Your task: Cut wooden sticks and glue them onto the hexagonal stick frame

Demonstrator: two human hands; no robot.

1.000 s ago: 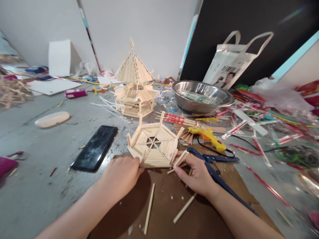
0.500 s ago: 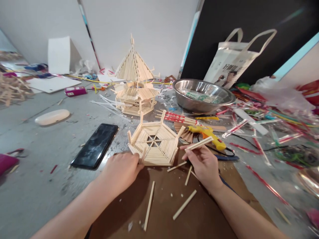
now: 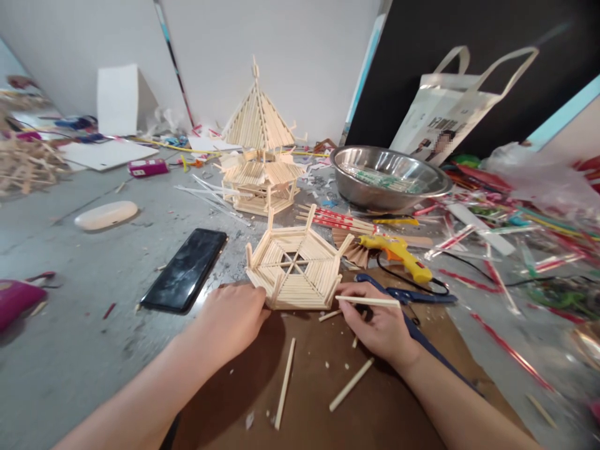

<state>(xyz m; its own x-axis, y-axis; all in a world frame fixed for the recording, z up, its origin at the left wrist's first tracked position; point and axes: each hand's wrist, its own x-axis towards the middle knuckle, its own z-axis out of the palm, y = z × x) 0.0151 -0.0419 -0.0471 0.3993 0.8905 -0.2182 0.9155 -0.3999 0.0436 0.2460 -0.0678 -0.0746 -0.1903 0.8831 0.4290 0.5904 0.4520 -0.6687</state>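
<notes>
A hexagonal piece built of thin wooden sticks [image 3: 304,294], with short posts at its corners and spokes across a central opening, lies on a brown board [image 3: 234,400]. My left hand [image 3: 239,315] is closed on its near left corner; the fingertips are partly hidden. Between the thumb and fingers of my right hand [image 3: 382,325], beside the near right corner, is a short wooden stick [image 3: 370,301], held nearly level. Loose sticks [image 3: 285,384] lie on the board in front, some partly under my right hand.
Behind stands a stick pavilion [image 3: 260,147] with a pointed roof. A yellow glue gun [image 3: 398,257], blue-handled tool [image 3: 422,295] and steel basin [image 3: 349,187] are to the right, amid plastic scraps. A black phone [image 3: 185,269] and white case [image 3: 107,215] lie left.
My right hand has moved slightly down, and its stick has turned from slanting upward to nearly level. My left hand keeps its hold on the hexagonal piece. The view has shifted slightly.
</notes>
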